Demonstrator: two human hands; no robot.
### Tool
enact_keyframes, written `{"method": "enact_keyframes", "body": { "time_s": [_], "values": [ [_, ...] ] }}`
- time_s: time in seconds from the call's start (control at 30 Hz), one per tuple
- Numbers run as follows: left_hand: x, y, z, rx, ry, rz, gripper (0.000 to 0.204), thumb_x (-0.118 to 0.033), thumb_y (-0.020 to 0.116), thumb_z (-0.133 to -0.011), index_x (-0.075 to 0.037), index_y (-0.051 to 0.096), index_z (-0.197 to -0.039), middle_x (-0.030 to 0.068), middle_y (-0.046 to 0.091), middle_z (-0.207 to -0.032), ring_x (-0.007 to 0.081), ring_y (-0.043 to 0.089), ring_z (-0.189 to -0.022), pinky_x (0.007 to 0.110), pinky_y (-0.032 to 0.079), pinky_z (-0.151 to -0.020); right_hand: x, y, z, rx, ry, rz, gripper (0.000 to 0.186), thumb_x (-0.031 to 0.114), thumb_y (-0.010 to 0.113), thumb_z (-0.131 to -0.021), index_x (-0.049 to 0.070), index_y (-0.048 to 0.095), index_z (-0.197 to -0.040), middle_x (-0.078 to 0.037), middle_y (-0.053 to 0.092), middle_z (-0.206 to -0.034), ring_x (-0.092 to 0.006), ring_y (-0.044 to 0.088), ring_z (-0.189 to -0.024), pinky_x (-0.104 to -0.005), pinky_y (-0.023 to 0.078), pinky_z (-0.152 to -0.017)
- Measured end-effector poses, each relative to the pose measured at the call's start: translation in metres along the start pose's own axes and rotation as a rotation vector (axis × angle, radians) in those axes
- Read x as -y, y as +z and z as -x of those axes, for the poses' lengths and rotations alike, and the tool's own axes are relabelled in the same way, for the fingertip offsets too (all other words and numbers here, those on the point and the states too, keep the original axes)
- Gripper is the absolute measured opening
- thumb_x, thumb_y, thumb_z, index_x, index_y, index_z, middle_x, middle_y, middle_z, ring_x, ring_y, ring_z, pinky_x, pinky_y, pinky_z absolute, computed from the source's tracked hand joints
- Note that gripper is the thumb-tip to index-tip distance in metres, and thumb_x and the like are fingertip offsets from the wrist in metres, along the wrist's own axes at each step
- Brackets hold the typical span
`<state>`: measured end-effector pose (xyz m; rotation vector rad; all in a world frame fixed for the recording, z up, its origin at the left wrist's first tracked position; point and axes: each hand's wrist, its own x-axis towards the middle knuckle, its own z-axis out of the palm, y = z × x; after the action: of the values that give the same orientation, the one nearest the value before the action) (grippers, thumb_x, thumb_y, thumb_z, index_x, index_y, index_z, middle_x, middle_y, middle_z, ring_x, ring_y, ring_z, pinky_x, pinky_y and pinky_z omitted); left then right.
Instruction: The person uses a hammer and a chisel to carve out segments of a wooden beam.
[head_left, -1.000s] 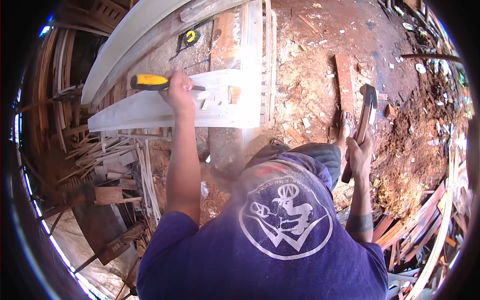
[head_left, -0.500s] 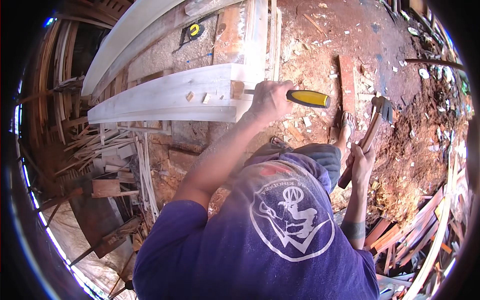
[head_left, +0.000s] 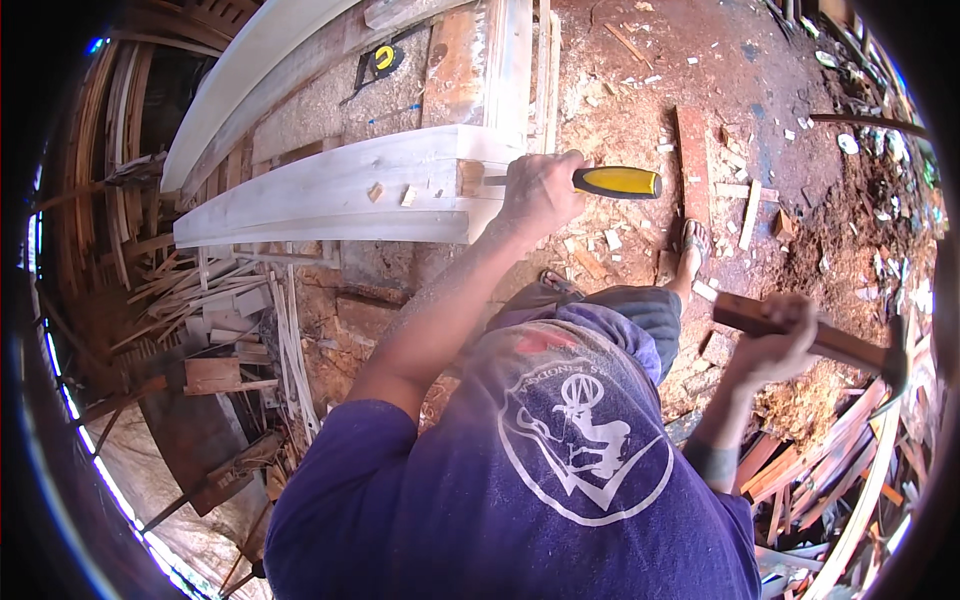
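Note:
My left hand (head_left: 543,195) is closed around a wood chisel, whose yellow-and-black handle (head_left: 622,183) sticks out to the right. The blade points left into a squarish brown recess (head_left: 470,179) near the end of a pale wooden beam (head_left: 330,195). Two small wood chips (head_left: 409,195) lie on the beam's top. Out to the right, my right hand (head_left: 782,345) grips a hammer by its brown wooden handle (head_left: 848,345). The hammer's dark head (head_left: 897,358) is at the far right, well apart from the chisel.
A black-and-yellow tape measure (head_left: 384,60) lies beyond the beam, between pale timbers. On the floor are a reddish plank (head_left: 692,160) and scattered chips. Scrap wood piles up at lower right (head_left: 815,480), and loose sticks (head_left: 185,310) lie at left. My foot (head_left: 692,250) stands near the plank.
My right hand has swung the hammer down and to the right, away from the chisel, turning its head outward. The left hand and chisel have hardly moved.

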<state>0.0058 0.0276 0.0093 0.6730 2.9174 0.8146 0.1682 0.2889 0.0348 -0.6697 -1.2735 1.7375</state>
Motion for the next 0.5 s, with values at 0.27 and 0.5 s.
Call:
{"method": "enact_keyframes", "body": {
  "time_s": [0.27, 0.5],
  "values": [
    [0.008, 0.005, -0.007, 0.004, -0.019, -0.085, 0.012, -0.014, 0.069, -0.080, -0.010, 0.073, -0.091, 0.0142, 0.072, -0.077, 0.0355, 0.071, -0.072, 0.046, 0.056, -0.070, -0.051, -0.013, 0.036, 0.513, 0.118, 0.546, 0.008, 0.004, 0.052, -0.091, 0.009, 0.056, -0.096, 0.000, 0.050, -0.067, -0.0056, 0.042, -0.048, -0.0224, 0.037, -0.039],
    [-0.003, 0.006, -0.009, 0.021, -0.060, -0.035, 0.012, -0.018, 0.069, -0.084, -0.009, 0.073, -0.092, 0.0178, 0.071, -0.081, 0.0380, 0.070, -0.076, 0.047, 0.055, -0.069, -0.047, -0.008, 0.059, 0.511, 0.187, 0.380, 0.008, 0.011, 0.056, -0.089, 0.004, 0.056, -0.087, -0.006, 0.060, -0.074, -0.0134, 0.053, -0.055, -0.0285, 0.047, -0.047]
  ]
}}
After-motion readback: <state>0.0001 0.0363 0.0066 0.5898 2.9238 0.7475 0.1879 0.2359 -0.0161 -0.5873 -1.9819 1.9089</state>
